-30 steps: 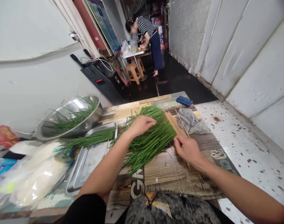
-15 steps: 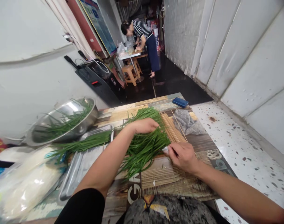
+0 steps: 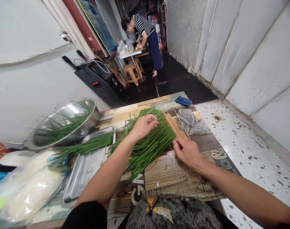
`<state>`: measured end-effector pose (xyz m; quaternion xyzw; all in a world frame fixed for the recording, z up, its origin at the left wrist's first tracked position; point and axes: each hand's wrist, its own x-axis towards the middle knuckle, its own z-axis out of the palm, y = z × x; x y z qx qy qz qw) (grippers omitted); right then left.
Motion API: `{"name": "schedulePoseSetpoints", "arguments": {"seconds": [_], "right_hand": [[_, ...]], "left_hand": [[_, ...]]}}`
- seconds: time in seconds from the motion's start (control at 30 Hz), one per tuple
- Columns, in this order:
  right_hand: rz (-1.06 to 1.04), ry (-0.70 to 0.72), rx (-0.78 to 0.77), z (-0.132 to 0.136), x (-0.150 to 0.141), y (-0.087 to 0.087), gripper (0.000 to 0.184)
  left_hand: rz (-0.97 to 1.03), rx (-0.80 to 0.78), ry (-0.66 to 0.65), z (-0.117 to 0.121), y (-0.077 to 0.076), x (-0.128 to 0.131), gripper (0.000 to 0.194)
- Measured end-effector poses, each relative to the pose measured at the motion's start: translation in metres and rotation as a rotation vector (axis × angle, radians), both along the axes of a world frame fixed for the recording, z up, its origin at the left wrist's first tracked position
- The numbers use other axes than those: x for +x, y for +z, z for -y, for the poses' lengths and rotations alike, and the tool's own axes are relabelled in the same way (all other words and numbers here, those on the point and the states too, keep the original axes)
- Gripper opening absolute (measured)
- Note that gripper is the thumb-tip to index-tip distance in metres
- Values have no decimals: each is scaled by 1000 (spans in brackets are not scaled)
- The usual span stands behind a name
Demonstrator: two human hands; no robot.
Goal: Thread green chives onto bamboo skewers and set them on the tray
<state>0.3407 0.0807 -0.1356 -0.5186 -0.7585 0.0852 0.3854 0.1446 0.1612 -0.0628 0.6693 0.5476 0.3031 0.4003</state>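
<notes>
A pile of green chives (image 3: 147,146) lies spread on the patterned table (image 3: 183,178). My left hand (image 3: 144,125) rests on top of the pile, fingers curled and pinching at some stalks. My right hand (image 3: 187,152) sits at the pile's right edge, fingers closed around a thin bamboo skewer. A bundle of bamboo skewers (image 3: 175,125) lies just beyond it, between the chives and a grey cloth (image 3: 191,121).
A metal tray (image 3: 87,168) holding more chives (image 3: 85,148) lies left of the pile, with a steel bowl (image 3: 64,124) of chives behind it. Plastic bags (image 3: 28,187) sit at the left. A blue case (image 3: 183,101) lies at the far edge. Another person (image 3: 146,35) works at a distant table.
My left hand has shifted slightly on the chives and curled its fingers. My right hand stays at the pile's edge with the skewer. The view has shifted a little.
</notes>
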Motion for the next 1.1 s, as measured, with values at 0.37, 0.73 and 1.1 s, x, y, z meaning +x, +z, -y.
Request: {"name": "schedulePoseSetpoints", "arguments": {"seconds": [0.37, 0.73, 1.1], "right_hand": [[6, 18, -15, 0, 1, 0, 26], [-5, 22, 1, 1, 1, 0, 25], [15, 14, -25, 0, 1, 1, 26]], "left_hand": [[161, -86, 126, 4, -4, 7, 24], [158, -67, 148, 4, -7, 9, 25], [147, -97, 147, 6, -6, 8, 27]]}}
